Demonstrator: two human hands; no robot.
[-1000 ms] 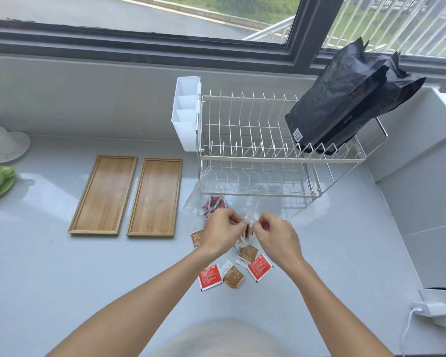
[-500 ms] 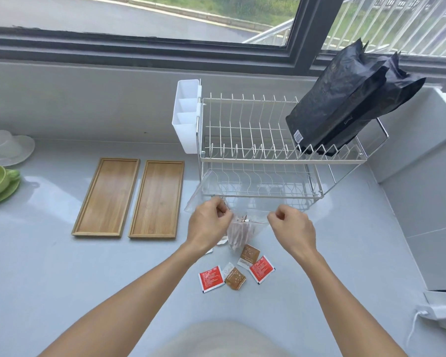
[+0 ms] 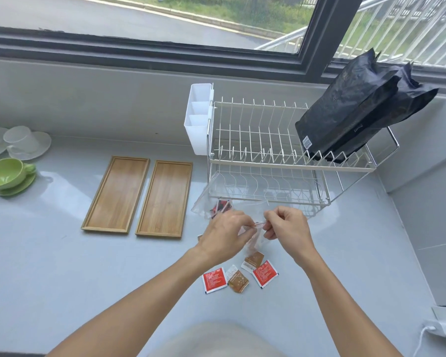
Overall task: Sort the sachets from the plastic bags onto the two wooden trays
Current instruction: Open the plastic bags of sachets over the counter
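Observation:
Both hands pinch the top of a small clear plastic bag [image 3: 255, 240] that hangs between them: my left hand [image 3: 224, 234] on its left edge, my right hand [image 3: 287, 226] on its right. Behind them a second clear bag [image 3: 211, 206] with red sachets inside lies on the counter. Below the hands loose sachets lie together: a red sachet [image 3: 214, 279], a brown sachet [image 3: 238, 279], another brown sachet [image 3: 254, 260] and a second red sachet [image 3: 265, 273]. Two bare wooden trays [image 3: 117, 193] [image 3: 165, 198] lie side by side to the left.
A white two-tier wire dish rack [image 3: 276, 161] stands behind the bags, with a white cutlery holder [image 3: 198, 119] on its left and black foil bags [image 3: 358, 109] on top. A green cup on its saucer [image 3: 7, 175] and white cups [image 3: 23, 141] sit far left. A charger [image 3: 440, 328] is plugged in at right.
My hands pulled apart on the bag's top half a second ago and have now come closer together again, still pinching it. The red sachets in the rear bag show again.

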